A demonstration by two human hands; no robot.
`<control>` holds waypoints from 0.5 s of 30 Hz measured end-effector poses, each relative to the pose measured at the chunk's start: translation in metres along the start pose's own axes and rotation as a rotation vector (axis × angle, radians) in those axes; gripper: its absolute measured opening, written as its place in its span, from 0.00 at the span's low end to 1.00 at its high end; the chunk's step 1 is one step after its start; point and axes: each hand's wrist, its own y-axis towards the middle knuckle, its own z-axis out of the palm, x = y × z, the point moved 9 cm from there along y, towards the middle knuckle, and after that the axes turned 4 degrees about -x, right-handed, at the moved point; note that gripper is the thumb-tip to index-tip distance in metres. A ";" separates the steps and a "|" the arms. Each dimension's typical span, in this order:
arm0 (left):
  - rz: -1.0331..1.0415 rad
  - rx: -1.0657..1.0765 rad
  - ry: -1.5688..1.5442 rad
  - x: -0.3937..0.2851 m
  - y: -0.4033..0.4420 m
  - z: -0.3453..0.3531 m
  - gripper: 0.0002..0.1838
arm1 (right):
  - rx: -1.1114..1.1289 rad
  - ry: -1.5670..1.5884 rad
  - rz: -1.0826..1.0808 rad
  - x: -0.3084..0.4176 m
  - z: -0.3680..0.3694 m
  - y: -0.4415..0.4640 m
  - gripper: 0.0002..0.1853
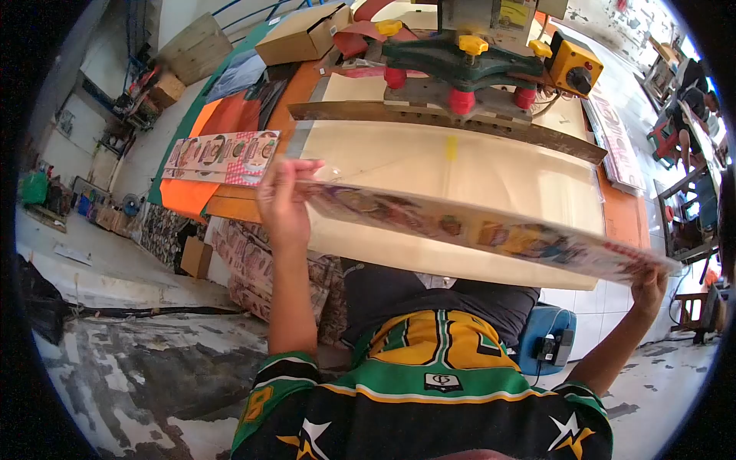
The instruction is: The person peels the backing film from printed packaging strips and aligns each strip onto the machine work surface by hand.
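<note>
A long printed sheet (460, 223) with colourful pictures is held up and tilted above the pale work surface (529, 161), its right end lower and nearer me. My left hand (287, 203) grips its left end, with one finger stretched out over the top. At the right end, my right hand (650, 288) pinches the corner; its fingers are partly hidden by the sheet. Beyond the sheet stands a sealing press (468, 65) with yellow knobs, and a long metal bar (452, 125) runs below it.
A stack of printed sheets (222, 156) lies at the left of the table, and another printed stack (617, 146) at the right. An open cardboard box (303, 34) sits at the back left. A yellow control box (575, 65) is fixed beside the press. A person (694, 107) is at far right.
</note>
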 end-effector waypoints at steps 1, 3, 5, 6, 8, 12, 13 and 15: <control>0.000 -0.001 0.001 -0.003 -0.001 -0.009 0.15 | -0.033 -0.117 0.021 0.000 0.016 -0.008 0.27; 0.080 -0.157 -0.086 -0.015 -0.004 -0.046 0.14 | 0.197 -0.239 -0.164 0.062 0.115 0.004 0.23; 0.082 -0.226 -0.184 -0.019 -0.010 -0.069 0.13 | 0.424 -0.361 -0.349 0.104 0.202 -0.002 0.20; 0.087 -0.301 -0.282 -0.020 -0.014 -0.086 0.13 | 0.453 -0.184 -0.264 0.108 0.226 -0.003 0.18; 0.085 -0.375 -0.349 -0.012 -0.019 -0.123 0.13 | 0.534 -0.030 -0.205 0.116 0.249 -0.001 0.18; 0.006 -0.755 -0.650 0.009 -0.022 -0.203 0.12 | 0.800 -0.061 -0.352 0.136 0.275 -0.009 0.17; -0.032 -0.995 -0.794 0.027 -0.026 -0.244 0.12 | 0.848 -0.080 -0.398 0.142 0.276 -0.011 0.17; -0.033 -0.912 -0.923 0.048 -0.023 -0.324 0.11 | 0.609 -0.165 -0.342 0.146 0.240 -0.001 0.13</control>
